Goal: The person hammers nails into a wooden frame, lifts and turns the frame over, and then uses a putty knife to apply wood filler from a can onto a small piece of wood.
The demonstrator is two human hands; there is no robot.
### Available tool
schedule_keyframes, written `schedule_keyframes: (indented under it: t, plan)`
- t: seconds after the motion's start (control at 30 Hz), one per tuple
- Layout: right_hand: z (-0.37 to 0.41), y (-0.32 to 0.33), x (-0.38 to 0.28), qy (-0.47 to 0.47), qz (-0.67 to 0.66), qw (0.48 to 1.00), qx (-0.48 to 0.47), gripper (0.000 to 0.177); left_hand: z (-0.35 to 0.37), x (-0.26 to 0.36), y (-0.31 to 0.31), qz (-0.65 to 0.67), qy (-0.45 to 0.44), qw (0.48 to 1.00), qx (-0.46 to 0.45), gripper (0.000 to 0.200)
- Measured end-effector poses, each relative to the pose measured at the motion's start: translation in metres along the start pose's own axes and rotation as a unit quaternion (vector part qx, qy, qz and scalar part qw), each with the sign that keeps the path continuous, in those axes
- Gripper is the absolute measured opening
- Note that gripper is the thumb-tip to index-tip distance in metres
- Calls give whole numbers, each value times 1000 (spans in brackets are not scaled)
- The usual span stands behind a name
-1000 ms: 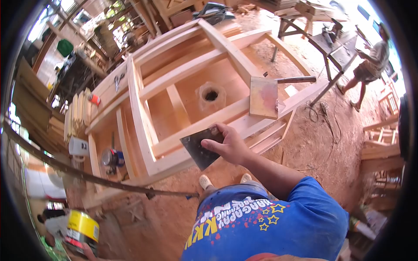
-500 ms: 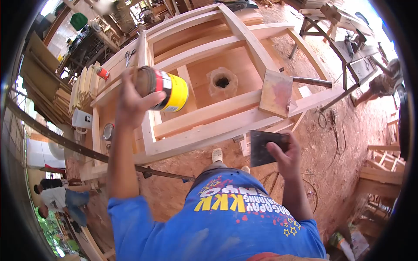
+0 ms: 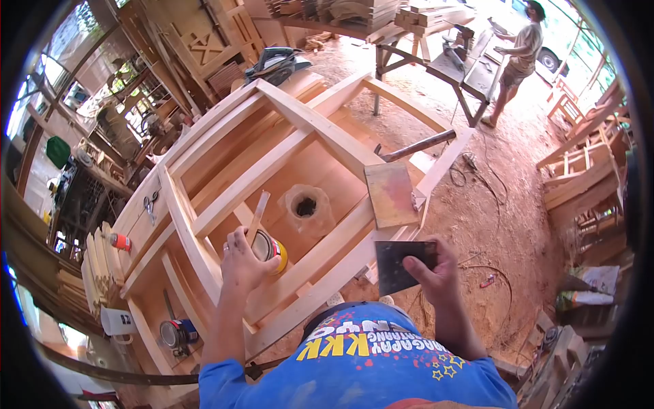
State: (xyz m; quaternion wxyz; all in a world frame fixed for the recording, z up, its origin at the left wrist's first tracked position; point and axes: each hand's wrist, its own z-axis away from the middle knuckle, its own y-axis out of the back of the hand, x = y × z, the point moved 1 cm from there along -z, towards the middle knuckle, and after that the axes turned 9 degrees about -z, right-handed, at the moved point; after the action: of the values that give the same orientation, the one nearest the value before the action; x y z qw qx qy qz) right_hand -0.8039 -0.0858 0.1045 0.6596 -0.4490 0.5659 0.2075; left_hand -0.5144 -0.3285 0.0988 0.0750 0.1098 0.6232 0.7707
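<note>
Left hand (image 3: 242,262) gripping a yellow-labelled round tin (image 3: 271,249) with a pale wooden stick (image 3: 257,217) rising from it, right hand (image 3: 436,273) pinching a dark flat metal scraper blade (image 3: 398,264), large unfinished wooden frame (image 3: 300,129) beneath, another person (image 3: 518,54) at a far workbench (image 3: 470,68)

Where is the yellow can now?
Head view, left of centre: the left hand holds the yellow can over the wooden frame, a stick in it; the right hand holds a dark scraper.
</note>
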Motion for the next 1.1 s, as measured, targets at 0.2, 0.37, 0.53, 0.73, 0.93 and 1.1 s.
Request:
schedule_keyframes:
  t: [0.2,0.37,0.53,0.73,0.93,1.1]
  plan:
    - [-11,-26,12,-32,4,996,-88,26,-3,-20,-24,75,-33,994,66,100]
    - [-19,-29,17,-62,-3,990,-125,26,-3,-10,-11,72,3,997,21,99]
    - [-28,-24,22,-78,-7,985,-153,27,-4,-8,-13,87,7,994,60,95]
    - [-29,-31,37,-118,-12,979,-168,32,3,-9,-21,84,4,987,134,85]
    - [-36,-46,49,-107,20,979,-170,27,0,-18,-17,141,17,975,170,77]
    - [-39,-53,59,-107,72,978,-162,29,-7,-34,0,169,39,968,183,69]
